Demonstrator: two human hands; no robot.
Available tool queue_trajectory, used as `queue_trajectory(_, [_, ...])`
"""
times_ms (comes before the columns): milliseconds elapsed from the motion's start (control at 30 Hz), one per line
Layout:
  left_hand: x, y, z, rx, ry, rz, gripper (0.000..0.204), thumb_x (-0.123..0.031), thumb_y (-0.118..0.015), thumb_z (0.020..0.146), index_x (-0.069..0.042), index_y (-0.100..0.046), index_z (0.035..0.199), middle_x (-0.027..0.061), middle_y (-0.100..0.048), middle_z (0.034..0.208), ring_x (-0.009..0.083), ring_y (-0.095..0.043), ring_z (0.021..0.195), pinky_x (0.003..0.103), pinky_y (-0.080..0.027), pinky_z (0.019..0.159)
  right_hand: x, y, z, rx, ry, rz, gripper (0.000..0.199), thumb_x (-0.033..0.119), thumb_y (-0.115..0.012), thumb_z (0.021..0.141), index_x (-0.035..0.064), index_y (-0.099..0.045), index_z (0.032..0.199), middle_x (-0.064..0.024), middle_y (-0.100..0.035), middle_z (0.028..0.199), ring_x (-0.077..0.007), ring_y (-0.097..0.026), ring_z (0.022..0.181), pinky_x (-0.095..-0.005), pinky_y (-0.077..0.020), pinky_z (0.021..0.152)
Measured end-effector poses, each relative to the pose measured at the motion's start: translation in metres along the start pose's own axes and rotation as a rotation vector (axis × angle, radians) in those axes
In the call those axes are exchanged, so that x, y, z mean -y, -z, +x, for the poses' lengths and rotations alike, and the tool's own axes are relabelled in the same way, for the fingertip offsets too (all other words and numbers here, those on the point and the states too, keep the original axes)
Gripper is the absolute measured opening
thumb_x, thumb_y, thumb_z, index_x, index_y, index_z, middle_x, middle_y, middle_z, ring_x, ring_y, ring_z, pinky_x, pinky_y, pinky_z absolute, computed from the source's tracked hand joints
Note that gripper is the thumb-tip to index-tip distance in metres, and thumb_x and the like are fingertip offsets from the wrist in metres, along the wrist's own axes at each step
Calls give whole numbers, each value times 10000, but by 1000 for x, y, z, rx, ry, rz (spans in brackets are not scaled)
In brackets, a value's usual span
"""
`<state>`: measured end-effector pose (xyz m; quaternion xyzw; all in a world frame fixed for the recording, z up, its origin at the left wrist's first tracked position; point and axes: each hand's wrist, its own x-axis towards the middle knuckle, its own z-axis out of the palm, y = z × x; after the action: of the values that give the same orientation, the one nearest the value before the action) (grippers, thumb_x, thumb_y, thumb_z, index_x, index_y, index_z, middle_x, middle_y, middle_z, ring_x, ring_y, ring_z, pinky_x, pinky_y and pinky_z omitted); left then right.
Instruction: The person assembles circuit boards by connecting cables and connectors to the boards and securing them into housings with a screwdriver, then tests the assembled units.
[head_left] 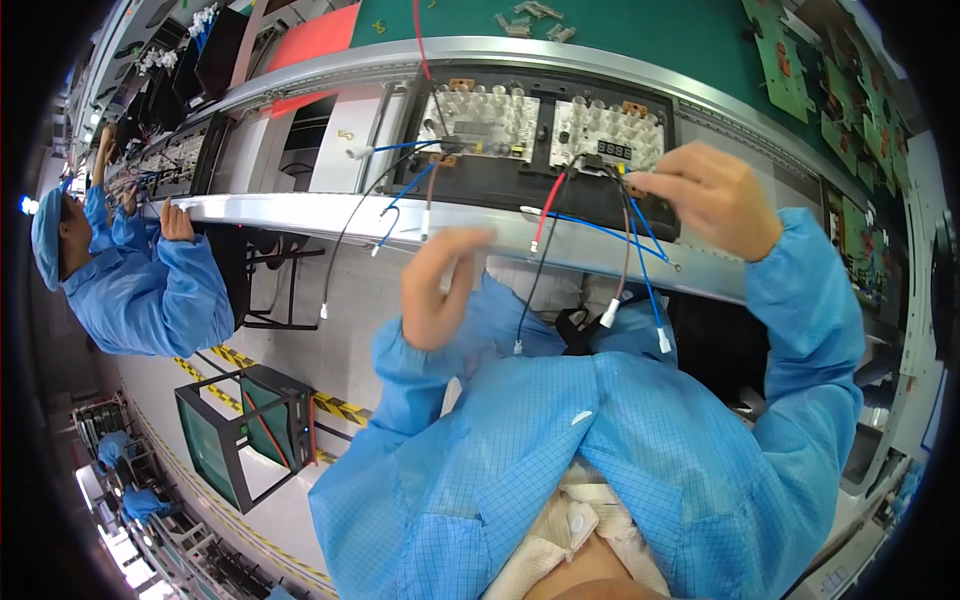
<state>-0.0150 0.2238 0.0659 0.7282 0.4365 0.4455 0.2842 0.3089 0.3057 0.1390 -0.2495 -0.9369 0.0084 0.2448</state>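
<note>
My right hand is over the right end of a black tray, its fingertips together at the edge of a white circuit board. What they hold, if anything, is too small to make out. Blurred, my left hand hovers before the tray's front edge, thumb and fingers apart, holding nothing visible. From the right board hang a red wire, a black wire, a brown wire and blue wires, some with white connectors. A second circuit board sits left of it in the tray.
A metal rail runs along the workbench front. Beyond the tray lies a green mat with small clear parts; green boards stand at right. At left, a co-worker sits. A black-framed rack stands on the floor.
</note>
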Motion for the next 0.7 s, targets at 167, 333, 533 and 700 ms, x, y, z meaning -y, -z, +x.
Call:
queue_trajectory(167, [-29, 45, -33, 230, 29, -55, 331, 134, -472, 716, 11, -662, 957, 147, -670, 928, 274, -648, 822, 322, -500, 731, -24, 25, 77, 124, 80, 120, 304, 2, -628, 748, 63, -670, 1043, -96, -607, 862, -266, -591, 781, -347, -474, 668])
queue_trajectory(333, [-56, 142, -39, -129, -132, 313, 204, 106, -474, 802, 48, -634, 914, 135, -657, 840, 197, -620, 710, 276, -480, 674, -20, -34, 146, 400, 46, 297, 337, 144, -673, 810, 107, -628, 1142, -67, -626, 848, -262, -598, 765, -360, -479, 684])
queue_trajectory(533, [-49, 201, 46, 238, 503, 390, 398, -37, -614, 821, -62, -556, 1214, 107, -640, 837, 198, -599, 670, 282, -478, 636, -8, -80, 167, 472, 177, 350, 340, 207, -699, 792, 116, -619, 1109, -57, -641, 766, -273, -617, 682, -372, -488, 633])
queue_trajectory(700, [22, 160, 133, 511, 171, 303, 518, -125, -624, 863, -108, -462, 1355, 50, -529, 775, 150, -484, 687, 290, -435, 642, -9, -103, 150, 370, 276, 185, 173, 183, -659, 788, 116, -601, 936, -48, -590, 745, -244, -619, 676, -359, -500, 564])
